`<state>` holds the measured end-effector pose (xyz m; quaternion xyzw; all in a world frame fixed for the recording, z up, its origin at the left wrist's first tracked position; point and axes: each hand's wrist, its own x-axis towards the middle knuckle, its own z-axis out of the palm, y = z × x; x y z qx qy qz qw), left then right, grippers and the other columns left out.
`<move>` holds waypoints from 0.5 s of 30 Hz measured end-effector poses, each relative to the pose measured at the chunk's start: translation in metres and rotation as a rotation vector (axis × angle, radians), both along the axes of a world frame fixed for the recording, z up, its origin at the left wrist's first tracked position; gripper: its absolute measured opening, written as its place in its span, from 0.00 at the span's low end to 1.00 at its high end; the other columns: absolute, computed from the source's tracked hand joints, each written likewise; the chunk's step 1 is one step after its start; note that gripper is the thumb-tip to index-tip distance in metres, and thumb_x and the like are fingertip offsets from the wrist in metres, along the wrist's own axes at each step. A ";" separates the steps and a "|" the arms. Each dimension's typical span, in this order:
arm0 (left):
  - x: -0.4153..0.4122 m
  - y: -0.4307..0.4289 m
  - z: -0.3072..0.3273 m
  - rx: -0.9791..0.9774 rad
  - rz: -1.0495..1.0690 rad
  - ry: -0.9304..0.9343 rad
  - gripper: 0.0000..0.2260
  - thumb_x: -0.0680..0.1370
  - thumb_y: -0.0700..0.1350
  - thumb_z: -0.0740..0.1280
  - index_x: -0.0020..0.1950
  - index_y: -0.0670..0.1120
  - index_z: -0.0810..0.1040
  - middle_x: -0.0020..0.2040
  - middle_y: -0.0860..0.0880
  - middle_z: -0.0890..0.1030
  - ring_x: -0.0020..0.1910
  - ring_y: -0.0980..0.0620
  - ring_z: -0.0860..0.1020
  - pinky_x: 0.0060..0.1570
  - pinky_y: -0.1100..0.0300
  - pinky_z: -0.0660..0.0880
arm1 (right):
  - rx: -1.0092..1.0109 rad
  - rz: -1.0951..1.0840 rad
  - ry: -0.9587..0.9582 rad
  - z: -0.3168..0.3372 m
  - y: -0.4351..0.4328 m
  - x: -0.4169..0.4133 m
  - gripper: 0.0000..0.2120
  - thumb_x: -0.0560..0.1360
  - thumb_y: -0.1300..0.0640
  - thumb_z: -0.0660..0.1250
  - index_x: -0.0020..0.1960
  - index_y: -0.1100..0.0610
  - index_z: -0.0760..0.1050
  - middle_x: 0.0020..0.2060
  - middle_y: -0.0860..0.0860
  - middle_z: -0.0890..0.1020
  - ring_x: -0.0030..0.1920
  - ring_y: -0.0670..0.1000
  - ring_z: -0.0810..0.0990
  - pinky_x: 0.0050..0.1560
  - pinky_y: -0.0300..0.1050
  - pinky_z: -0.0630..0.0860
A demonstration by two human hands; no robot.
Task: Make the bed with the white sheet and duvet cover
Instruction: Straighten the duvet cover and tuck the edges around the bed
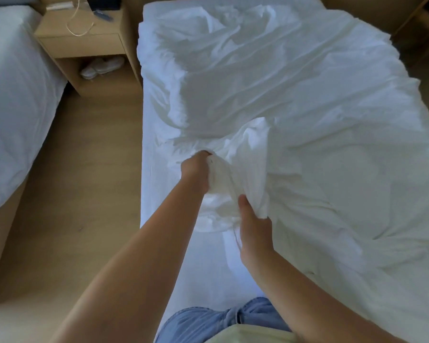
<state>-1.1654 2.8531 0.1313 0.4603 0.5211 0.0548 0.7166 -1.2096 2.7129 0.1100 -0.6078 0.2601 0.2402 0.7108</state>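
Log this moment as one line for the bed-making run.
left hand: grips bunched duvet cover | right hand: grips same bunch | white sheet: bare along left edge | cover: rumpled, not spread

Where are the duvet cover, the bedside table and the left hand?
duvet cover [295, 107]: head view, crumpled middle.
bedside table [79, 47]: head view, drawer front.
left hand [195, 170]: head view, back of hand.

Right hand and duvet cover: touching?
Touching. Head view shows the right hand gripping a bunched fold of the duvet cover.
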 end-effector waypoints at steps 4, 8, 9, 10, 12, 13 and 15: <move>-0.036 -0.010 -0.001 -0.110 0.073 -0.041 0.04 0.73 0.45 0.67 0.41 0.47 0.80 0.34 0.48 0.82 0.38 0.47 0.80 0.47 0.52 0.78 | 0.229 -0.068 0.140 -0.008 -0.029 -0.005 0.14 0.75 0.55 0.69 0.59 0.57 0.77 0.47 0.51 0.85 0.46 0.48 0.83 0.48 0.40 0.76; -0.099 -0.004 -0.007 -0.183 0.277 -0.137 0.05 0.75 0.42 0.65 0.41 0.45 0.80 0.34 0.47 0.83 0.35 0.48 0.82 0.34 0.58 0.79 | 0.523 -0.112 0.293 -0.023 -0.067 -0.007 0.17 0.78 0.60 0.59 0.67 0.62 0.71 0.58 0.60 0.80 0.58 0.59 0.78 0.63 0.54 0.72; -0.112 0.002 -0.010 -0.209 0.340 -0.169 0.07 0.77 0.42 0.62 0.42 0.45 0.78 0.35 0.45 0.83 0.35 0.48 0.82 0.33 0.58 0.78 | 0.541 -0.078 0.337 -0.026 -0.077 -0.016 0.18 0.76 0.60 0.61 0.66 0.61 0.72 0.58 0.60 0.80 0.57 0.59 0.79 0.60 0.55 0.75; -0.123 0.007 -0.012 -0.232 0.382 -0.215 0.08 0.78 0.41 0.59 0.44 0.44 0.77 0.36 0.45 0.82 0.35 0.48 0.82 0.32 0.57 0.79 | 0.541 -0.021 0.380 -0.031 -0.086 -0.028 0.19 0.74 0.59 0.63 0.64 0.60 0.73 0.56 0.59 0.81 0.54 0.58 0.81 0.55 0.54 0.78; -0.145 0.009 -0.022 -0.240 0.402 -0.262 0.10 0.79 0.39 0.55 0.48 0.42 0.76 0.39 0.45 0.82 0.35 0.48 0.83 0.32 0.57 0.80 | 0.526 0.087 0.436 -0.041 -0.101 -0.051 0.19 0.71 0.58 0.63 0.62 0.59 0.75 0.55 0.58 0.82 0.52 0.57 0.83 0.47 0.52 0.81; -0.158 0.005 -0.027 -0.211 0.386 -0.211 0.10 0.79 0.40 0.56 0.51 0.42 0.77 0.40 0.45 0.82 0.35 0.48 0.82 0.33 0.59 0.79 | 0.505 0.128 0.440 -0.043 -0.106 -0.060 0.17 0.73 0.58 0.63 0.60 0.60 0.76 0.54 0.58 0.82 0.51 0.57 0.83 0.45 0.51 0.81; -0.190 -0.009 -0.040 -0.148 0.297 -0.070 0.11 0.77 0.43 0.60 0.55 0.42 0.77 0.40 0.46 0.81 0.37 0.50 0.81 0.36 0.61 0.77 | 0.445 0.199 0.398 -0.047 -0.108 -0.072 0.13 0.75 0.57 0.62 0.57 0.60 0.78 0.51 0.58 0.83 0.49 0.56 0.83 0.45 0.49 0.81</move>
